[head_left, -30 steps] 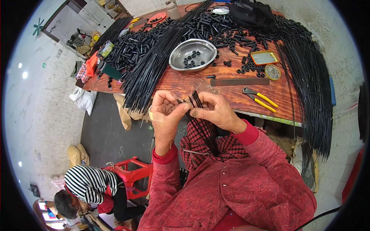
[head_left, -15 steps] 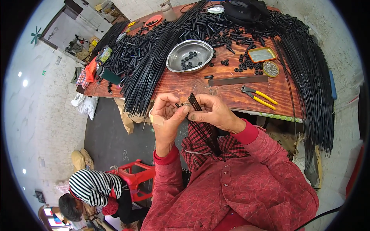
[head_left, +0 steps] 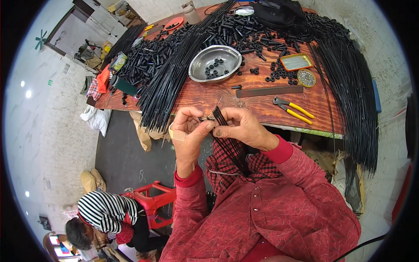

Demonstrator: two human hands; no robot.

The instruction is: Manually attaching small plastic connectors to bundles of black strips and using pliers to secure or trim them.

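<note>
My right hand (head_left: 244,129) is closed around a small bundle of thin black rods (head_left: 238,158), which slants down over my lap. Their upper tips stick out between my two hands. Close against them, my left hand (head_left: 188,133) pinches a small dark piece (head_left: 201,119) between thumb and fingers; its exact kind is too small to make out. A tan plaster (head_left: 178,135) is stuck on that hand. Both hands are held just in front of the table edge.
On the wooden table (head_left: 262,106) lie yellow-handled pincers (head_left: 294,110), a flat metal bar (head_left: 270,91), a steel bowl (head_left: 214,77) with black rings, a yellow tray (head_left: 297,62), black tubular parts and long black rods (head_left: 163,91). A person (head_left: 107,212) bends by a red stool (head_left: 155,198).
My left thumb and fingers have shifted very slightly at the rod tips. The bundle stays in my right hand. The other person's head has moved a little to the left.
</note>
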